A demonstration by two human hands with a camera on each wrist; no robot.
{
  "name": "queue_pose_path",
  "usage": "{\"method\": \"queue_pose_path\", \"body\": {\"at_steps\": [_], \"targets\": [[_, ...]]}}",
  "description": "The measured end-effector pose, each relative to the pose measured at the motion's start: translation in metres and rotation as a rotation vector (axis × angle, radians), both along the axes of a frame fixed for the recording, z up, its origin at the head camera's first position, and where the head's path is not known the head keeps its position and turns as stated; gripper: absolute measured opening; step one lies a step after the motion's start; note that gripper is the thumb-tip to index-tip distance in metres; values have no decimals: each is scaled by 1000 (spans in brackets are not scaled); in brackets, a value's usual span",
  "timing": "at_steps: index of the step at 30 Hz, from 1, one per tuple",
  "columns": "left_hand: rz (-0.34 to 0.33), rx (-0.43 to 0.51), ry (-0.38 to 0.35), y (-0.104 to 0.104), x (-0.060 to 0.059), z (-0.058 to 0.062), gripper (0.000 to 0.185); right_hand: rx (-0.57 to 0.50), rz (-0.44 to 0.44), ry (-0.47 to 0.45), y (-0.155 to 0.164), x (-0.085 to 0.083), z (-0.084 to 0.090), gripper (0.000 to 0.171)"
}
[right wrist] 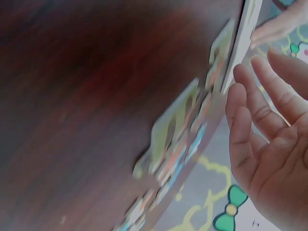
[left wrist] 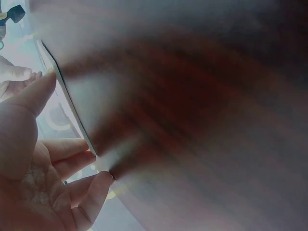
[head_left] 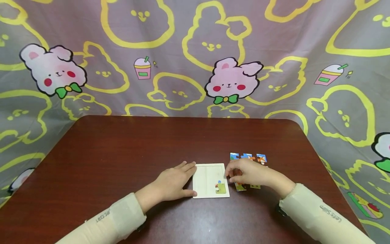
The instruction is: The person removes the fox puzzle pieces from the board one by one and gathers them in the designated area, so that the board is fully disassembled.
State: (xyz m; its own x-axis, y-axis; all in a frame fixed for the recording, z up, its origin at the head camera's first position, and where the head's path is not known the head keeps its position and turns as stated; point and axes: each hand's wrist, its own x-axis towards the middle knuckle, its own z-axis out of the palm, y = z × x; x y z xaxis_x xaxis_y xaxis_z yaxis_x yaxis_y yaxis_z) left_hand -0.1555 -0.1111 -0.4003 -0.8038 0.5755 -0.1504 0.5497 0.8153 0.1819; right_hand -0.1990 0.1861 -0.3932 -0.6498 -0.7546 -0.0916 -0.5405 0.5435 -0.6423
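Note:
A square pale wooden puzzle board lies on the table, with one puzzle piece in its lower right corner. Along the board's left side rests my left hand, thumb and fingers spread against the edge; the left wrist view shows the fingertips at the board's rim. My right hand hovers at the board's right edge, over loose puzzle pieces that it partly hides. In the right wrist view, its fingers are loosely bent and nothing shows between them.
The dark red-brown table has rounded far corners. A patterned cloth with cartoon animals hangs behind it and along both sides. Several loose pieces lie to the right of the board.

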Motion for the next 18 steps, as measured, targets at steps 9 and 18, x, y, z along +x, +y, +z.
{"method": "queue_pose_path", "body": {"at_steps": [9,18], "targets": [[-8,-14,5,1,-1,-3,84,41,25,36,-18,6,-7,14],[20,-39,24,2,-3,0,83,94,47,65,-26,8,-5,19]]}}
